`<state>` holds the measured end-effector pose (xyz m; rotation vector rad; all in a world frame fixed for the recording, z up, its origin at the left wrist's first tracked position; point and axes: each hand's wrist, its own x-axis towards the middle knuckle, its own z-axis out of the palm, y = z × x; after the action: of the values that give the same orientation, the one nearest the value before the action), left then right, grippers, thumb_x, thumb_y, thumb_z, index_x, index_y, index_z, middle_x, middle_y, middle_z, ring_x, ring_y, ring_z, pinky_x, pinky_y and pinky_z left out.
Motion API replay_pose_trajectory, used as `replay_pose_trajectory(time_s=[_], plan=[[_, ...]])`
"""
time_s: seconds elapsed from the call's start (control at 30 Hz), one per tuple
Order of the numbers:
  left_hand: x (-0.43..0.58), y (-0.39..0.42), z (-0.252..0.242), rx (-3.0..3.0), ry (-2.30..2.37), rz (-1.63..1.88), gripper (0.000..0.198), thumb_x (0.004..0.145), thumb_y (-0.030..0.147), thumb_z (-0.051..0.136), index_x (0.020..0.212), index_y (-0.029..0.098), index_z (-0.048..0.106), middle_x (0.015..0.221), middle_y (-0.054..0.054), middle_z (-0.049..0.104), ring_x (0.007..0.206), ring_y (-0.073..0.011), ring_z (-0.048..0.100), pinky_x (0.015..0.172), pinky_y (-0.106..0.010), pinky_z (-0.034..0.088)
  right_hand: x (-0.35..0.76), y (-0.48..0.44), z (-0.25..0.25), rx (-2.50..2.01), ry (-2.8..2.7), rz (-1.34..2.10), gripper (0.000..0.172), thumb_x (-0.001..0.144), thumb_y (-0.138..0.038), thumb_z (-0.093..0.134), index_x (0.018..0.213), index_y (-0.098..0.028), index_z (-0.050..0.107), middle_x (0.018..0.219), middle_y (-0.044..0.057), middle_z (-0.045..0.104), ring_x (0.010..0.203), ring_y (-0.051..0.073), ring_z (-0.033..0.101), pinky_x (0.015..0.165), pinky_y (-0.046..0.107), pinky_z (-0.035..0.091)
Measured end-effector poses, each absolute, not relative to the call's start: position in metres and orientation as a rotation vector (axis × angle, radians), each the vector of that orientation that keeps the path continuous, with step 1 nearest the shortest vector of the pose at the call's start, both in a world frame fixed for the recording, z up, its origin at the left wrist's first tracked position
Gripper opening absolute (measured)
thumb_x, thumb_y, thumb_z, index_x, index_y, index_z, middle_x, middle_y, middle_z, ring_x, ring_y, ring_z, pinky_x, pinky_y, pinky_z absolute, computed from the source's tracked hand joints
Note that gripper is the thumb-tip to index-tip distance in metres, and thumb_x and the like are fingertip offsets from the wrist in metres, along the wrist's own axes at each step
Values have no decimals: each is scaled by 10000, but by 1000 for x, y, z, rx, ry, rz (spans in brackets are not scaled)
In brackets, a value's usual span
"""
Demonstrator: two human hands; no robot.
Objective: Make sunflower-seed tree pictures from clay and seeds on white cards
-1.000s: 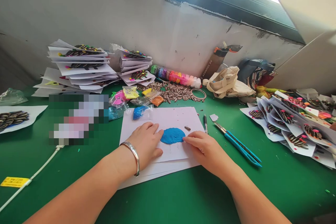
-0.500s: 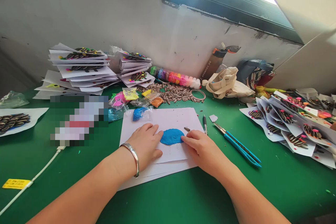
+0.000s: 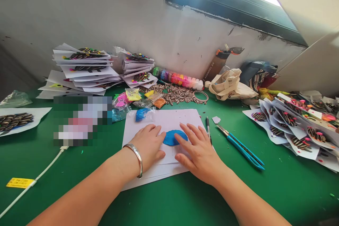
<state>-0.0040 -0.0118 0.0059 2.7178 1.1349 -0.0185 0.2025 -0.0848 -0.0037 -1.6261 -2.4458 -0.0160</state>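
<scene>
A flat patch of blue clay (image 3: 171, 137) lies on a white sheet of paper (image 3: 172, 116) on the green table (image 3: 185, 197). My left hand (image 3: 148, 144), with a silver bangle on its wrist, rests flat on the paper, its fingertips at the clay's left edge. My right hand (image 3: 198, 152) lies flat with fingers spread, covering the clay's right side and the paper beside it. Neither hand holds anything.
A pen (image 3: 208, 127) and a blue utility knife (image 3: 242, 146) lie right of the paper. Sunflower seeds (image 3: 177, 93), small clay bags (image 3: 132, 95) and a row of clay pots (image 3: 177, 77) sit behind. Stacks of seed-decorated cards stand at back left (image 3: 82, 67) and right (image 3: 293, 123). A white cable (image 3: 34, 180) runs left.
My right hand has opened from a pinch at the clay's right edge and now lies flat with spread fingers over it. The single seed beside the clay is out of sight. My left hand stays put.
</scene>
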Motion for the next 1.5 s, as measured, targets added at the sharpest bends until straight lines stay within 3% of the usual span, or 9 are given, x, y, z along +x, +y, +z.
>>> replay_pose_trajectory(time_s=[0.2, 0.37, 0.53, 0.7, 0.9, 1.1, 1.27, 1.4, 1.5], plan=[[-4, -12, 10, 2703, 1119, -48, 490, 782, 355, 619, 1234, 175, 562, 1279, -134, 543, 1221, -342, 425, 1009, -460, 387, 200, -89, -4, -1564, -2515, 4, 512, 925, -516, 403, 1342, -230, 484, 1528, 73, 278, 1387, 334, 210, 1096, 621, 142], [-4, -12, 10, 2711, 1122, -58, 495, 784, 358, 617, 1240, 174, 558, 1298, -134, 535, 1223, -342, 424, 1011, -464, 390, 198, -90, -2, -1488, -2573, 62, 486, 918, -510, 427, 1301, -225, 523, 1472, 61, 391, 1375, 336, 244, 1102, 636, 121], [-3, -12, 9, 2708, 1115, -39, 492, 780, 360, 627, 1230, 173, 565, 1289, -141, 540, 1216, -345, 432, 1003, -476, 398, 199, -90, 0, -1465, -2503, 18, 463, 907, -497, 459, 1286, -244, 538, 1501, 64, 340, 1373, 330, 252, 1103, 628, 133], [-4, -12, 7, 2698, 1113, -23, 491, 775, 357, 629, 1226, 177, 563, 1287, -141, 539, 1220, -347, 427, 1000, -477, 397, 198, -89, -2, -1431, -2548, 54, 421, 907, -488, 464, 1240, -254, 572, 1466, 53, 402, 1362, 328, 280, 1103, 630, 143], [-5, -11, 3, 2705, 1121, -19, 485, 778, 367, 619, 1229, 199, 556, 1307, -123, 531, 1236, -336, 418, 1013, -467, 382, 194, -89, -4, -1446, -2559, 68, 480, 909, -514, 443, 1323, -279, 500, 1497, 66, 346, 1374, 335, 255, 1088, 646, 148], [-6, -11, 4, 2658, 1119, 7, 630, 774, 351, 621, 1348, 175, 433, 1340, -120, 517, 1243, -327, 416, 1024, -454, 375, 191, -86, -8, -1490, -2564, 52, 578, 910, -560, 400, 1404, -261, 404, 1536, 86, 251, 1393, 354, 201, 1078, 659, 145], [-8, -8, 4, 2663, 1083, 39, 540, 763, 374, 633, 1250, 169, 523, 1300, -132, 545, 1245, -326, 426, 1023, -454, 381, 186, -83, -7, -1515, -2566, 51, 577, 911, -574, 383, 1401, -270, 408, 1532, 70, 269, 1396, 347, 196, 1084, 653, 138], [-10, -6, 4, 2682, 1067, 38, 440, 754, 376, 645, 1132, 155, 605, 1248, -139, 576, 1215, -329, 453, 1009, -444, 398, 181, -80, -5, -1552, -2556, 21, 642, 905, -599, 366, 1449, -261, 320, 1537, 98, 245, 1395, 362, 188, 1071, 668, 137], [-11, -7, 4, 2688, 1070, 34, 473, 765, 377, 636, 1167, 132, 592, 1270, -146, 562, 1226, -328, 441, 1021, -440, 387, 179, -78, -4, -1572, -2571, 58, 636, 902, -617, 350, 1442, -282, 331, 1523, 87, 286, 1391, 368, 200, 1069, 675, 119]])
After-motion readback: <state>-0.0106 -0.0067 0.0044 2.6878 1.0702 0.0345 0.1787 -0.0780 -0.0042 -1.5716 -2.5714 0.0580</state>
